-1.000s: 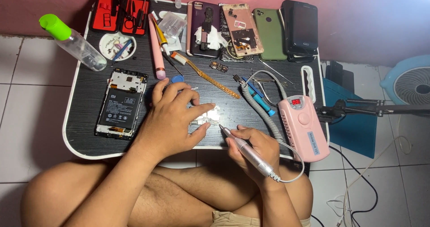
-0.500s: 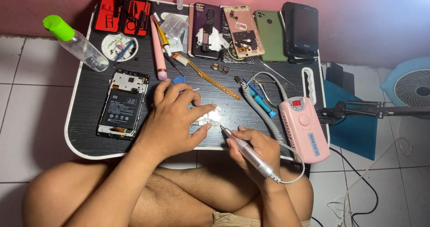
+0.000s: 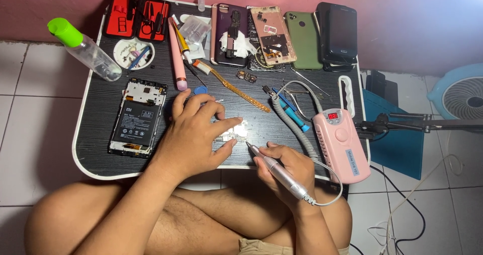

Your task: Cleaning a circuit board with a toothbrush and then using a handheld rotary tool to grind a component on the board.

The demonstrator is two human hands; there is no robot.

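Head view. Grinding step in hand, by my judgement: my left hand (image 3: 193, 134) pins a small circuit board (image 3: 236, 132) flat on the black lap table (image 3: 95, 149), thumb and forefinger closed on its edges, at frame centre. My right hand (image 3: 287, 167) is wrapped pen-fashion around the silver rotary handpiece (image 3: 276, 170). Handpiece long axis runs diagonally, lower right to upper left; its bit points up-left at the board's lower right edge, touching or just short of it, I cannot tell which. Cable leads to the pink control box (image 3: 342, 144), right of centre. Next move calls for light, steady tip pressure and a firm left-hand hold.
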